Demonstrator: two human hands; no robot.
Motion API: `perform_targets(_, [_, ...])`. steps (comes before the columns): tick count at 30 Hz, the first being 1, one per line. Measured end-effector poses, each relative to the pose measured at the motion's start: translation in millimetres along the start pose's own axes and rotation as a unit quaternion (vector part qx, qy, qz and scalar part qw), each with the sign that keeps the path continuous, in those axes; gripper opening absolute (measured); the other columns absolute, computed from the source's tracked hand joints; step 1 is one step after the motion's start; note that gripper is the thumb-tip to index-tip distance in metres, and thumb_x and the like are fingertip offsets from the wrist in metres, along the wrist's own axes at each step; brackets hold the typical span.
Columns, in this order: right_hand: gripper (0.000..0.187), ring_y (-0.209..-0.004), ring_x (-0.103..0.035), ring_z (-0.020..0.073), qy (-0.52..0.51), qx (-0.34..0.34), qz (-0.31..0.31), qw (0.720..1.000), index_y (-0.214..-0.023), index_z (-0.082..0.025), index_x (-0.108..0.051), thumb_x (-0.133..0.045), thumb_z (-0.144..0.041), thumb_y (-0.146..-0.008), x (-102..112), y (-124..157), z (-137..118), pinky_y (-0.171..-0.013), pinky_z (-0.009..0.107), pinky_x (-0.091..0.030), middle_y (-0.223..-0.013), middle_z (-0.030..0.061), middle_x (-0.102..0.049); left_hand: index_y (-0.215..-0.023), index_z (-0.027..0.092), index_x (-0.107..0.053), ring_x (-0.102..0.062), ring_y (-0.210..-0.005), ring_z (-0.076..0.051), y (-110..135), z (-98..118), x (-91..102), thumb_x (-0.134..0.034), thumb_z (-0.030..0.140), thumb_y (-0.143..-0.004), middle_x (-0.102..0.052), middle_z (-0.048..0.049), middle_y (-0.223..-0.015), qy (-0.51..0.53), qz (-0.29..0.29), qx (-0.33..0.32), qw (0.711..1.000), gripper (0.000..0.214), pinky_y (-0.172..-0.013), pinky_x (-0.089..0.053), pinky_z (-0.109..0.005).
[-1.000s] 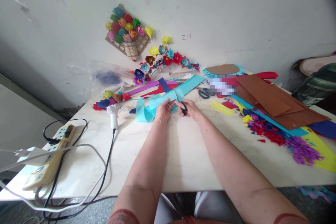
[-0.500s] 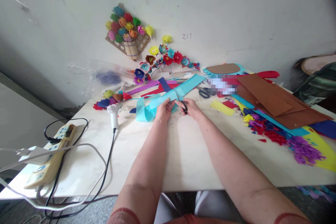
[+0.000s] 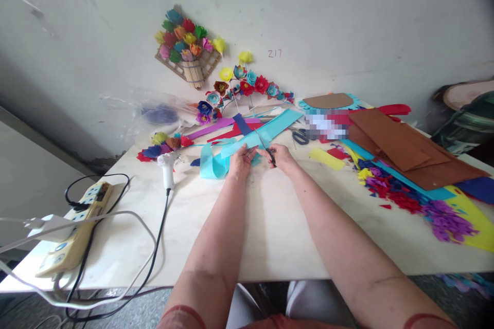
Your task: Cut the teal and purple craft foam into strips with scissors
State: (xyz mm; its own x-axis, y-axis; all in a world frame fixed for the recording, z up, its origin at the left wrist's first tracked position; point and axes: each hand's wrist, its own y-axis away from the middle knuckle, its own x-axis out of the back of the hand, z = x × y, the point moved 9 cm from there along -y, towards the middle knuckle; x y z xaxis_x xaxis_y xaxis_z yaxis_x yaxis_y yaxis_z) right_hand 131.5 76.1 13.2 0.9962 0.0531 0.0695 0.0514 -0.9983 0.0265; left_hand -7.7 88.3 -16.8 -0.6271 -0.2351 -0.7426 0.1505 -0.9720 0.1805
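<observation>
My left hand grips the near edge of a long light-blue crepe paper strip, whose other end curls in a loop on the table to the left. In my right hand are dark-handled scissors, fingers wrapped round the handles. Their blades lie across the strip's near edge, just right of my left fingers. Whether the blades are fully closed is too small to tell. A small light-blue scrap lies between the hands. Beyond the strip is a dark blue paper piece.
A white hot glue gun stands left, its black cord running near a power strip. Brown paper sheets and petal scraps cover the right side. Second scissors lie behind my right hand. Paper flowers line the wall.
The light-blue strip and my left hand have shifted very slightly. The scissors' handles look a little closer together at the strip's edge.
</observation>
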Motion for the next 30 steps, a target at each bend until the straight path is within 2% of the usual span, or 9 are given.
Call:
perform_targets(8, [0.022,-0.027,-0.036,0.0069,-0.007,-0.015,0.02,1.0,-0.069,-0.015,-0.055,-0.073,-0.028,-0.066,2.8,-0.8,1.6,-0.028,0.019,-0.031,-0.034,-0.0068,-0.042,-0.073,0.011,-0.058,-0.067,-0.088,-0.021,0.2,0.0,1.3,-0.055,0.005,-0.076,-0.065,-0.0072,-0.071,0.008,0.001,0.004,1.0,0.007,-0.088,-0.052,-0.036])
perform_targets(15, [0.031,-0.027,-0.037,0.0054,-0.026,-0.049,0.021,0.998,-0.061,-0.017,-0.046,-0.076,-0.025,-0.064,2.3,0.3,9.8,-0.028,0.017,-0.034,-0.034,-0.0058,-0.044,-0.073,0.011,-0.058,-0.066,-0.091,-0.021,-1.0,1.3,2.5,-0.052,0.007,-0.08,-0.066,-0.0078,-0.075,0.026,0.0,-0.001,1.0,0.01,-0.086,-0.053,-0.033])
perform_targets(20, [0.035,-0.027,-0.04,0.0059,-0.041,-0.059,0.012,0.997,-0.063,-0.017,-0.047,-0.078,-0.034,-0.063,1.9,1.1,12.5,-0.029,0.017,-0.038,-0.036,-0.0052,-0.047,-0.074,0.011,-0.059,-0.066,-0.093,-0.021,-1.5,0.7,4.2,-0.055,0.007,-0.079,-0.066,-0.008,-0.078,0.033,0.009,-0.002,0.999,0.008,-0.087,-0.053,-0.033])
perform_targets(30, [0.044,-0.032,-0.05,0.0089,-0.034,-0.042,-0.029,0.998,-0.068,-0.016,-0.048,-0.073,-0.052,-0.063,-2.0,11.9,0.5,-0.026,0.016,-0.03,-0.045,-0.0004,-0.056,-0.08,0.012,-0.058,-0.065,-0.097,-0.023,-3.8,0.8,5.3,-0.059,0.008,-0.076,-0.068,-0.0076,-0.081,0.047,0.005,-0.005,0.999,0.006,-0.087,-0.053,-0.035])
